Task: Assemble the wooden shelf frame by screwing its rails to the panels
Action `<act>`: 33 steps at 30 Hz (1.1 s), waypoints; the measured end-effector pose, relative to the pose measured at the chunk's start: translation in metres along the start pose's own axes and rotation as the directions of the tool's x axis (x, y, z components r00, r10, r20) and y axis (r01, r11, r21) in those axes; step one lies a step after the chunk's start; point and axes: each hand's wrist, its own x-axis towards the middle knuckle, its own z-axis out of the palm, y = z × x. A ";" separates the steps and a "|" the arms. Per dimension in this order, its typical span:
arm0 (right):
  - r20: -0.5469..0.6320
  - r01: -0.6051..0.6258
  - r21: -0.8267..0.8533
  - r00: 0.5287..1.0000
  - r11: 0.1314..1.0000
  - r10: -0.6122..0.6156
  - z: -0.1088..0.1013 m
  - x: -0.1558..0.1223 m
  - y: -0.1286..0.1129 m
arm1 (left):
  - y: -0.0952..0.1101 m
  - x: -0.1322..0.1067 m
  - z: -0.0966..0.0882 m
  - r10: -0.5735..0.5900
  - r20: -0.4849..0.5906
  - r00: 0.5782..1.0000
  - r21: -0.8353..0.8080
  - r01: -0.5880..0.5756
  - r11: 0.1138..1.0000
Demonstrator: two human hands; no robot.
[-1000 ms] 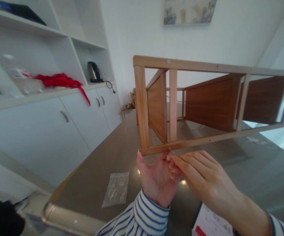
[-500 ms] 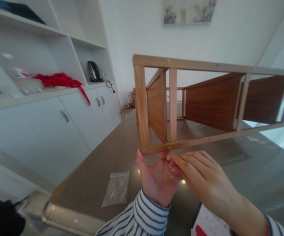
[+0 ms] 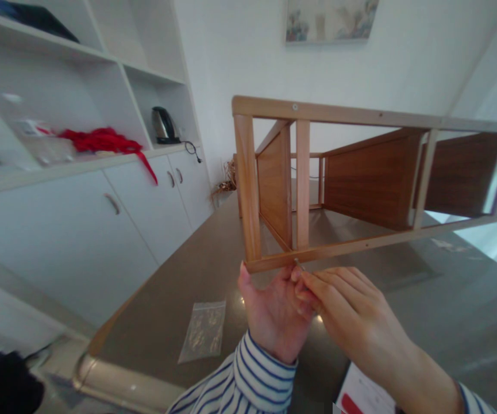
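Note:
A slatted wooden shelf rack [image 3: 274, 263] lies on its side on the table, its near lower rail just above my hands. My left hand [image 3: 276, 313] is palm up under the corner of that rail. Its thumb presses the rail's end and its fingers curl by the underside, holding the rack. Pinched in my right hand [image 3: 351, 310] is a thin metal piece [image 3: 299, 264] whose tip meets the rail, below the upright slat. Whether it is a screw or a key, I cannot tell; my fingers hide most of it.
On the grey table [image 3: 157, 322] lies a clear zip bag [image 3: 205, 330] of small hardware. A white and red printed sheet [image 3: 362, 394] sits at the near edge. A kettle [image 3: 164, 125] and red cloth [image 3: 101, 141] rest on the left cabinet.
My right hand and wrist have shifted very slightly, with the metal piece still at the rail. My left hand and the rack look the same.

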 end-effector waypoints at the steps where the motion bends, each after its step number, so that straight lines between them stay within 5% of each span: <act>1: -0.004 -0.001 -0.002 1.000 1.000 0.001 0.000 0.000 0.000 | 0.000 0.000 0.000 0.000 0.001 1.000 -0.001 0.000 1.000; 14: -0.004 0.042 -0.038 0.999 0.998 -0.042 -0.003 0.004 -0.005 | 0.002 0.003 -0.008 0.019 0.006 1.000 0.053 -0.020 0.998; 25: 0.146 0.139 -0.085 0.981 0.987 -0.125 -0.012 0.008 -0.001 | 0.001 0.003 -0.004 0.047 -0.005 0.999 0.050 -0.046 0.998; 33: 0.141 0.184 -0.107 0.976 0.977 -0.168 -0.023 0.014 -0.005 | 0.002 0.002 -0.005 0.048 0.024 0.999 0.028 -0.049 0.998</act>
